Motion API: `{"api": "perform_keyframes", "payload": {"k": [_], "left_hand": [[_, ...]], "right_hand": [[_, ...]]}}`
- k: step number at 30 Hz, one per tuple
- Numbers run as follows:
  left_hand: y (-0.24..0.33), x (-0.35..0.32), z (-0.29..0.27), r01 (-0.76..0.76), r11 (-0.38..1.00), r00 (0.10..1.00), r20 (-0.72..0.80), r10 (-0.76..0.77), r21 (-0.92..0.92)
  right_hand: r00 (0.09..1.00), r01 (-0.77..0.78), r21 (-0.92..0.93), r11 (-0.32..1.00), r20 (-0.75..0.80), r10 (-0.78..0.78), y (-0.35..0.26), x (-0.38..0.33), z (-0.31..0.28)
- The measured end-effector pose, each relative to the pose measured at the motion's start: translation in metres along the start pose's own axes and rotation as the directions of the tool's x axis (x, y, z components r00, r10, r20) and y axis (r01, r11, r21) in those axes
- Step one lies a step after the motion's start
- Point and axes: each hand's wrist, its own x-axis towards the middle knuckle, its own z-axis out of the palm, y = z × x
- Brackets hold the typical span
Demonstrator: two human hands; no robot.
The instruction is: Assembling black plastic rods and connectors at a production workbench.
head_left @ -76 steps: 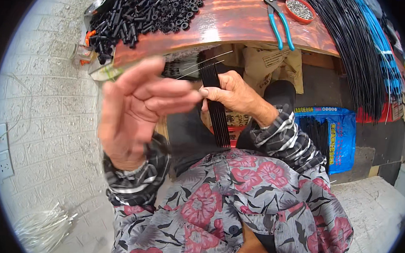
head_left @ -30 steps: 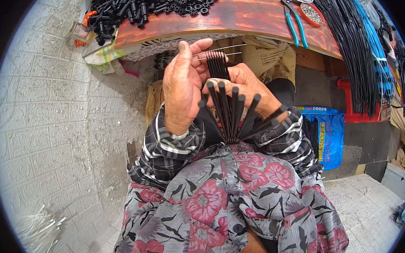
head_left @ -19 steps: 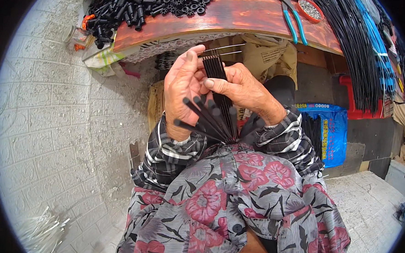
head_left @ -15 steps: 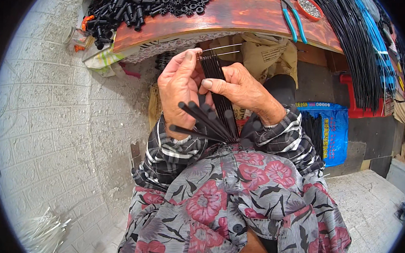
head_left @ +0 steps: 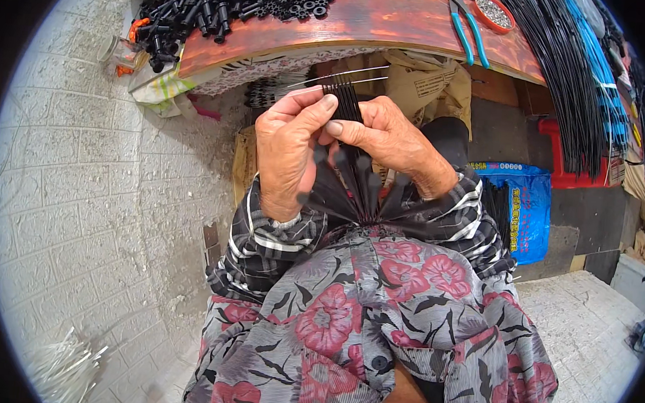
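Observation:
Both hands are in front of my lap, closed on a flat row of thin black plastic rods (head_left: 349, 108). My left hand (head_left: 290, 141) pinches the upper left edge of the row between thumb and fingers. My right hand (head_left: 398, 143) wraps round its right side, thumb lying across the front, close to the left thumb. Two thin metal wires (head_left: 369, 80) run crosswise at the rods' upper ends and stick out to the right. The rods' lower ends (head_left: 363, 200) spread out toward my lap, blurred. My fingers behind the row are hidden.
On the wooden table (head_left: 390, 19) ahead lie a heap of black plastic parts (head_left: 223, 6), teal-handled pliers (head_left: 466, 30) and a red dish (head_left: 494, 13) of small metal pieces. Long black rods (head_left: 562, 83) hang off its right end. A blue bag (head_left: 530, 212) lies below right.
My left hand has shifted right and slightly down, its thumb now on the rods' upper ends. The wires sit a little further right. The rods' lower ends have swung and blurred.

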Motion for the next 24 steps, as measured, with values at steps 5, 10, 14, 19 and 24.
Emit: {"api": "perform_keyframes", "payload": {"k": [5,10,14,19,24], "left_hand": [[0.001,0.001,0.005,-0.032,0.999,0.998,-0.052,0.032,-0.008],[0.001,0.000,0.008,-0.023,1.000,0.997,-0.067,0.023,0.003],[-0.003,0.001,0.001,-0.030,1.000,0.996,-0.082,0.030,0.006],[-0.006,0.003,0.001,-0.066,0.998,0.992,-0.105,0.066,0.003],[-0.005,0.004,0.003,-0.063,0.998,0.998,0.005,0.063,-0.009]], "right_hand": [[0.991,-0.126,0.184,0.975,-0.011,0.130,-0.005,-0.004,0.003],[0.990,-0.131,0.260,0.957,-0.025,0.142,0.000,-0.004,0.001],[0.988,-0.142,0.226,0.964,-0.024,0.151,0.004,0.000,0.003],[0.988,-0.145,0.230,0.962,-0.010,0.152,0.004,0.002,0.002],[0.983,-0.180,0.229,0.957,-0.002,0.185,-0.002,-0.002,-0.004]]}}
